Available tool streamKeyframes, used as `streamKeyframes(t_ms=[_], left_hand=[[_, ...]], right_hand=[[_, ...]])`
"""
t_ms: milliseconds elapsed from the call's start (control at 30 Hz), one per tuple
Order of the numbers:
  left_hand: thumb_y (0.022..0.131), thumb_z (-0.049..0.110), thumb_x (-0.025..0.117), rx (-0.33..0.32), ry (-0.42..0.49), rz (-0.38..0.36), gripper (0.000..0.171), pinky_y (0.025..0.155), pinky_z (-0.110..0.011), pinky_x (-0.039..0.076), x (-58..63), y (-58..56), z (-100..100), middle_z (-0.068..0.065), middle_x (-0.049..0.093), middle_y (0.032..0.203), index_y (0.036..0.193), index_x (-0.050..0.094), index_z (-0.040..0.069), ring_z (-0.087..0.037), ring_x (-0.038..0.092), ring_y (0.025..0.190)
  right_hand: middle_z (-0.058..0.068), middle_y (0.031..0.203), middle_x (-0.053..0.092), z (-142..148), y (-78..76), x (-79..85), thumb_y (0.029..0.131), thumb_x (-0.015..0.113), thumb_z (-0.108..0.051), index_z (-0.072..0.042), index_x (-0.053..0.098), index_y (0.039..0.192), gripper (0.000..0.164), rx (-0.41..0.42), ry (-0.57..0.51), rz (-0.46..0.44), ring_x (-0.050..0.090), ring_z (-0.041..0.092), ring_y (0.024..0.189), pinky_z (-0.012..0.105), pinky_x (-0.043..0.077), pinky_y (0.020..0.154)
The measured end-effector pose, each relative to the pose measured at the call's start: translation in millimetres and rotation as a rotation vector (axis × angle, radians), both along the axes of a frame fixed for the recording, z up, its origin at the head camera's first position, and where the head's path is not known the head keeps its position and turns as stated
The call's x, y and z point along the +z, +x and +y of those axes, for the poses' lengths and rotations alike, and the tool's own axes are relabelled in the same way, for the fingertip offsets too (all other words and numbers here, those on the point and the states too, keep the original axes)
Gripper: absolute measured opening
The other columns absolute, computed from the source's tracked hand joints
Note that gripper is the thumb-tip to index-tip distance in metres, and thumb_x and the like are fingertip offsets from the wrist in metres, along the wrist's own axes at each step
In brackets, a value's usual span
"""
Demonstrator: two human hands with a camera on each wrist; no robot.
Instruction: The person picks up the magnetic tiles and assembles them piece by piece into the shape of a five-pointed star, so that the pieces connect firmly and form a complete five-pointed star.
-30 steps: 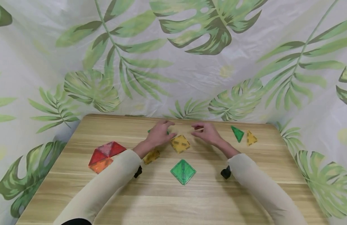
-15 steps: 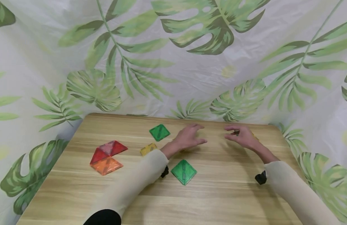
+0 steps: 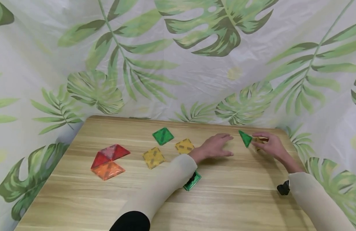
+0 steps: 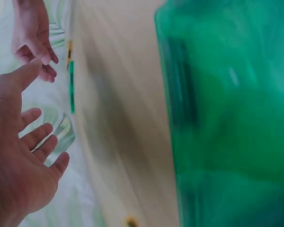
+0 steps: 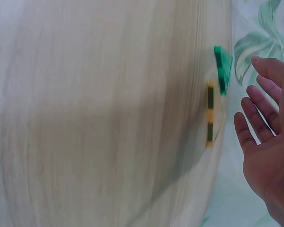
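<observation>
A pale leaf-printed cloth [image 3: 192,83] is hanging across the upper part of the head view, and a wood-grained bench [image 3: 224,199] is spreading below it. At the left of the frame, two red tiles [image 3: 101,159] and a pink tile [image 3: 110,152] are forming an arc, with an orange piece [image 3: 108,170] lying just under them. Left of centre, a yellow square [image 3: 153,157] is lying flat, and a green square [image 3: 163,136] is resting above and to its right. Just right of centre, a second yellow square [image 3: 184,145] is sitting beside the wrist, while another green piece [image 3: 195,181] is showing partly from under the left sleeve [image 3: 163,184].

Further right, the left hand [image 3: 214,146] is hovering above the bench, its grip standing wide with thumb and fingers spread. A green triangle [image 3: 245,138] is lying at the upper right of the frame, between the two hands. To its right, a yellow triangle [image 3: 257,144] is lying partly hidden behind the fingers of the right hand [image 3: 271,146]. That grip is standing moderately wide, thumb and fingers apart; whether they are touching the yellow triangle, one cannot tell.
</observation>
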State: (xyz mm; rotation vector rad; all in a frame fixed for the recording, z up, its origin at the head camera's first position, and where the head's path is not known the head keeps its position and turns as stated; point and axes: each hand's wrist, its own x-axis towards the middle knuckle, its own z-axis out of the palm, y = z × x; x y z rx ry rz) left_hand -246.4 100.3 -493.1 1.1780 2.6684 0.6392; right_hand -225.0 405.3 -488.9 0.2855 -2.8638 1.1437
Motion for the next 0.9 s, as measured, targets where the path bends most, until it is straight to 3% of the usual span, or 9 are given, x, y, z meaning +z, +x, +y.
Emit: streamKeyframes(t_ms=[100,300,367,467,567,800,900], left_hand=[[0.102,0.053,0.066,-0.028,-0.061,0.035,0.075,0.127,-0.035,0.029,-3.3,2.7,11.9,-0.005,0.033,0.172,0.164,0.04,0.019,-0.021,0.031,0.158],[0.104,0.062,0.055,-0.044,-0.171,0.079,0.079,0.131,-0.037,0.019,-6.7,8.3,32.6,0.0,0.02,0.177,0.169,0.028,0.025,-0.019,0.016,0.163],[0.105,0.064,0.051,-0.044,-0.211,0.084,0.08,0.131,-0.039,0.016,-6.6,9.4,38.6,0.002,0.016,0.178,0.17,0.024,0.027,-0.018,0.013,0.164],[0.105,0.066,0.049,-0.041,-0.254,0.088,0.081,0.132,-0.04,0.015,-6.1,10.6,47.5,0.005,0.012,0.178,0.171,0.02,0.029,-0.017,0.01,0.164],[0.104,0.067,0.048,-0.037,-0.28,0.083,0.082,0.132,-0.04,0.013,-7.4,11.2,56.3,0.007,0.008,0.179,0.171,0.017,0.031,-0.015,0.008,0.164],[0.104,0.068,0.048,-0.028,-0.325,0.105,0.081,0.132,-0.041,0.014,-9.6,16.9,68.0,0.009,0.01,0.178,0.171,0.019,0.034,-0.014,0.007,0.164],[0.104,0.068,0.048,-0.027,-0.331,0.091,0.081,0.132,-0.041,0.014,-9.9,19.6,70.1,0.01,0.009,0.178,0.171,0.019,0.032,-0.014,0.007,0.164]], right_hand=[[0.029,0.133,0.068,5.6,-1.0,-2.8,0.096,0.08,-0.012,0.007,0.071,0.128,0.039,0.004,0.007,0.022,0.061,0.049,0.124,0.062,0.049,0.104],[0.031,0.132,0.067,13.4,-2.3,-8.5,0.094,0.081,-0.008,0.009,0.071,0.127,0.038,0.01,0.019,0.042,0.062,0.051,0.123,0.061,0.05,0.102],[0.03,0.134,0.066,15.4,-2.6,-10.8,0.094,0.081,-0.009,0.008,0.071,0.127,0.038,0.005,0.024,0.034,0.062,0.05,0.123,0.054,0.053,0.102],[0.028,0.136,0.066,18.8,-2.7,-15.3,0.095,0.081,-0.011,0.006,0.072,0.127,0.038,-0.003,0.043,0.019,0.064,0.048,0.123,0.028,0.057,0.098],[0.027,0.137,0.066,22.1,-2.9,-19.8,0.095,0.081,-0.012,0.005,0.072,0.128,0.038,-0.006,0.039,0.007,0.064,0.046,0.124,0.007,0.047,0.091],[0.026,0.142,0.064,27.6,-2.7,-24.8,0.095,0.08,-0.012,0.005,0.071,0.13,0.04,0.004,-0.007,-0.02,0.059,0.044,0.129,0.003,0.044,0.094],[0.026,0.141,0.065,30.2,-2.2,-26.9,0.095,0.081,-0.012,0.004,0.072,0.129,0.039,0.001,-0.016,-0.014,0.064,0.022,0.126,0.004,0.044,0.094]])
